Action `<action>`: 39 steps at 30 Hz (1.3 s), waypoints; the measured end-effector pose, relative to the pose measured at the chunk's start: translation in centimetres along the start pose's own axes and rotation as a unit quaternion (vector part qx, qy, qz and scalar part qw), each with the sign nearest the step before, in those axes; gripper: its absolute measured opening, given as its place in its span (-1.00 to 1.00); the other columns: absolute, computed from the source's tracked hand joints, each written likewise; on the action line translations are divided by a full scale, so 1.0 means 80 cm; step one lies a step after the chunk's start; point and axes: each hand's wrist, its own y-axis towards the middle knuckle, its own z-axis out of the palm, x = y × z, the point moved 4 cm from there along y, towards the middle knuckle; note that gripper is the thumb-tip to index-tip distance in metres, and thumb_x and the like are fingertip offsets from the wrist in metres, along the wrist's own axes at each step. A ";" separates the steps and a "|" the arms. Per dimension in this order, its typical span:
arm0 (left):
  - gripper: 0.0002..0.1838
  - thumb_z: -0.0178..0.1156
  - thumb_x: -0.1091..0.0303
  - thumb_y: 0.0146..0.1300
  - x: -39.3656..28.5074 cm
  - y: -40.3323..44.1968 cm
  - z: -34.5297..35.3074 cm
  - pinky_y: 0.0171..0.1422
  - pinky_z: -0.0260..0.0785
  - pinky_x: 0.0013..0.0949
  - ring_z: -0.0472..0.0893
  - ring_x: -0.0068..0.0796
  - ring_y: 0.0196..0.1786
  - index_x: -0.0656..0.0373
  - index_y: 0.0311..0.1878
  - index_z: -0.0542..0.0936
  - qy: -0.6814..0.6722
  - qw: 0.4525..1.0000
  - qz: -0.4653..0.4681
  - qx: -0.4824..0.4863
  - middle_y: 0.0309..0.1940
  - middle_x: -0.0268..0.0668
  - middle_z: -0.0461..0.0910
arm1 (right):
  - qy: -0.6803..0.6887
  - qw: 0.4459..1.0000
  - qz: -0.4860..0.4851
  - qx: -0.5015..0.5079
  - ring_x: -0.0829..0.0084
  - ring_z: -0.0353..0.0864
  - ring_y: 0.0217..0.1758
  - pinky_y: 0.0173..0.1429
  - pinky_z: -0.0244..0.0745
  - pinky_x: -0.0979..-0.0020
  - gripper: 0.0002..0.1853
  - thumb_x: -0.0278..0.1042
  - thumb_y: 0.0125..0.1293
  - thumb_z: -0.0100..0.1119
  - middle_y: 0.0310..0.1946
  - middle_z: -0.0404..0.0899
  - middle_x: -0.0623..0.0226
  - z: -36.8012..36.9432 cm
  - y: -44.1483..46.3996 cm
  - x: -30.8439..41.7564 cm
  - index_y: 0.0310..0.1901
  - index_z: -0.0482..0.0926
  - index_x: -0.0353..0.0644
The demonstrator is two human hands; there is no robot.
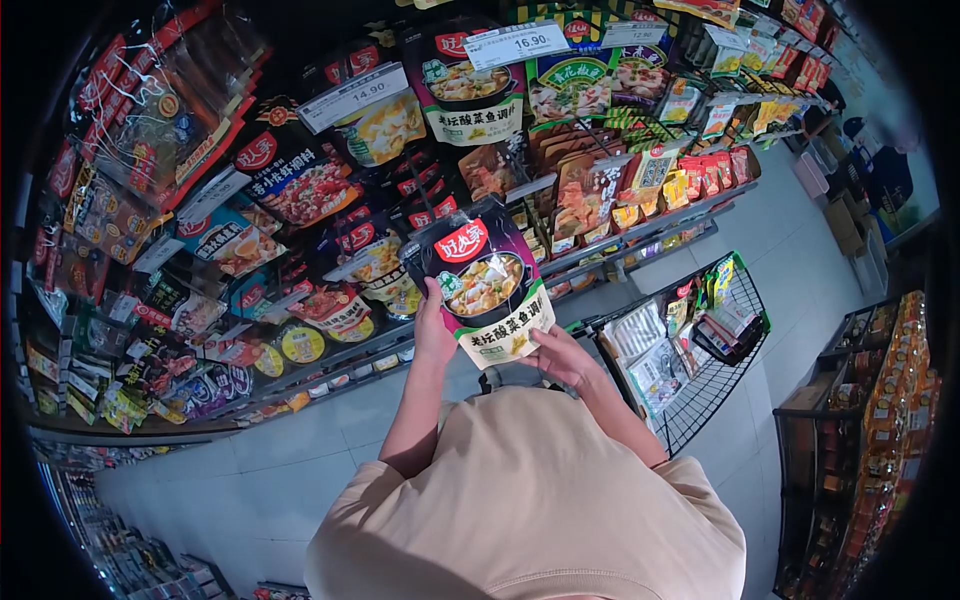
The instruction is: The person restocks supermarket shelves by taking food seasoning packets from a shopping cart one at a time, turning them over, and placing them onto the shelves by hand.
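Note:
A dark purple seasoning pouch (487, 285) with a red logo, a pictured bowl of food and a cream lower band is held up in front of the shelf. My left hand (433, 325) grips its left edge, fingers mostly hidden behind it. At the lower right corner, my right hand (562, 357) has its thumb on the front and its fingers around the edge. A similar purple pouch (470, 85) hangs higher on the rack, beneath a 16.90 price tag (520, 44).
Hanging packets fill the shelf (330, 352) ahead and to the left. A black wire shopping cart (700, 400) with several packages stands close on my right. Farther right is another stocked display (870, 430). Pale floor tiles (290, 490) show behind me.

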 end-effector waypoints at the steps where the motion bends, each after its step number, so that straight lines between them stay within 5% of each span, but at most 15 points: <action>1: -0.42 0.10 -0.07 0.50 -0.001 0.002 0.001 0.38 0.43 -0.07 0.56 -0.29 0.30 0.16 0.35 0.38 -0.007 1.000 -0.020 -0.009 0.26 -0.24 0.53 | -0.015 1.000 -0.004 0.013 0.28 0.57 0.30 0.38 0.54 0.15 -0.45 -0.30 0.45 0.24 0.28 0.51 0.18 0.002 -0.001 0.002 0.37 0.29 -0.23; 8: -0.47 0.11 -0.04 0.51 -0.013 0.031 0.008 0.37 0.44 -0.10 0.57 -0.34 0.28 0.15 0.32 0.42 -0.036 0.997 -0.066 0.030 0.22 -0.28 0.56 | -0.060 0.996 -0.054 0.033 0.29 0.56 0.31 0.36 0.52 0.18 -0.42 -0.41 0.41 0.28 0.27 0.52 0.18 0.022 -0.011 0.014 0.37 0.27 -0.25; 26: -0.51 0.10 0.01 0.52 -0.051 0.063 0.074 0.35 0.46 -0.12 0.61 -0.33 0.24 0.21 0.26 0.50 -0.007 0.993 -0.070 0.095 0.18 -0.23 0.61 | -0.118 0.984 -0.131 -0.018 0.37 0.60 0.22 0.32 0.52 0.26 -0.43 -0.30 0.37 0.35 0.20 0.57 0.23 0.027 -0.008 0.040 0.33 0.35 -0.26; 34: -0.62 0.21 0.14 0.47 -0.097 0.118 0.157 0.25 0.51 -0.22 0.67 -0.41 0.11 0.17 0.19 0.54 -0.008 0.986 -0.047 0.162 0.08 -0.26 0.68 | -0.071 0.974 -0.215 -0.024 0.23 0.59 0.28 0.38 0.49 0.08 -0.48 -0.29 0.44 0.24 0.21 0.58 0.15 0.052 0.015 0.087 0.33 0.32 -0.24; 39: -0.62 0.22 0.13 0.47 -0.127 0.132 0.207 0.21 0.52 -0.27 0.67 -0.44 0.08 0.22 0.15 0.54 -0.002 0.977 -0.016 0.213 0.04 -0.27 0.68 | -0.067 0.959 -0.275 -0.026 0.24 0.55 0.34 0.44 0.41 0.04 -0.48 -0.01 0.58 -0.02 0.30 0.52 0.24 0.082 0.028 0.133 0.39 0.29 -0.13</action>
